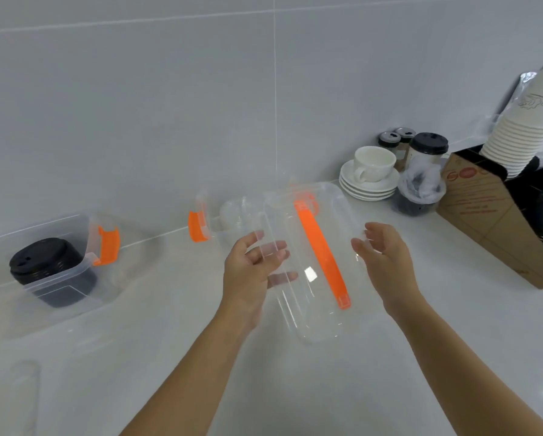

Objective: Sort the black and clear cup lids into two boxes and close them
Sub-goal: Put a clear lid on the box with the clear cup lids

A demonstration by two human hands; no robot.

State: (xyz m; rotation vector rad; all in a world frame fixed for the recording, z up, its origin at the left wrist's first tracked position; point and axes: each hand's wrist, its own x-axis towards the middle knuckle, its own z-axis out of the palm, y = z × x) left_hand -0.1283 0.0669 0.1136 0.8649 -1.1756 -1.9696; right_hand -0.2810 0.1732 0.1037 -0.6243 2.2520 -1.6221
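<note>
At the centre of the frame we see a clear box lid [311, 262] with an orange handle [322, 253] running along its length, held tilted between two bare hands above the white counter [358, 372]. Our left hand [251, 272] reaches under the lid's left edge, fingers spread and showing through the clear plastic, so it looks to be supporting the lid; our right hand [386, 262] sits at the right edge with fingers loosely curved, and we cannot tell whether it actually grips the plastic or only touches it. Just behind the lid, against the tiled wall, stands a clear box [232, 221] with an orange latch [197, 226] on its left end and clear cup lids [237, 212] faintly visible inside. In the left of the frame a second clear box [72, 272], uncovered and with an orange latch of its own, holds a stack of black cup lids [43, 259]. In the upper right we see a white cup on stacked saucers [371, 174], a cardboard holder [490, 221] and a stack of white paper cups [522, 130].
</note>
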